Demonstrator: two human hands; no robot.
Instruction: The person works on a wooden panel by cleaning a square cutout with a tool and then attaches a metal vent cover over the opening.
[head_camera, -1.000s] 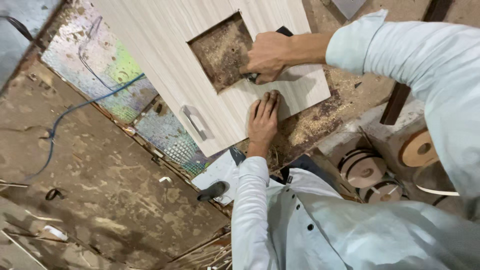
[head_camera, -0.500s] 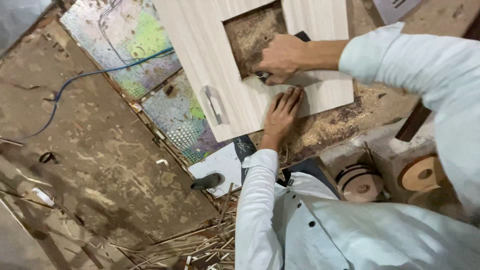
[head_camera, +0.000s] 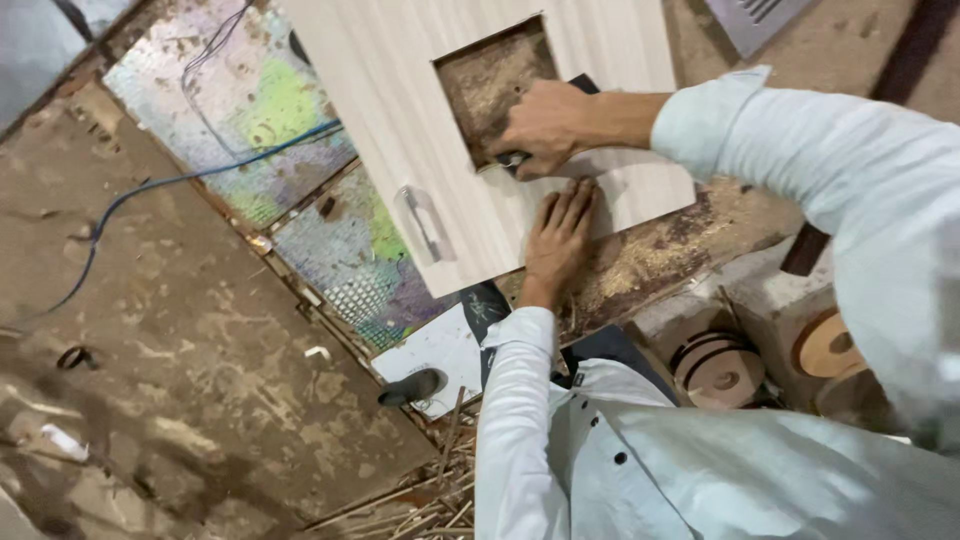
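Starting at the left edge, a dusty brown floor strewn with sawdust carries a thin blue cable that curves up toward an iridescent, sticker-covered sheet lying under the work. Next comes the pale wood-grain laminated panel with a small silver handle screwed near its lower edge and a rectangular cut-out through which sawdust-covered board shows. Compared with a second ago, the panel sits further right and higher in view, as the head camera has swung, while both hands have kept their places on it, so the work at the cut-out's lower corner looks to be ongoing rather than finished. The left hand lies flat on the panel just below the cut-out, fingers spread and pressed down, holding nothing but steadying the board. Just above it the right hand is curled tight around a small dark tool, only partly visible, its working end at the cut-out's lower right corner; what kind of tool it is I cannot tell. Further right, past the pale blue shirt sleeve, several round wooden discs sit stacked beside the sawdust-covered bench.
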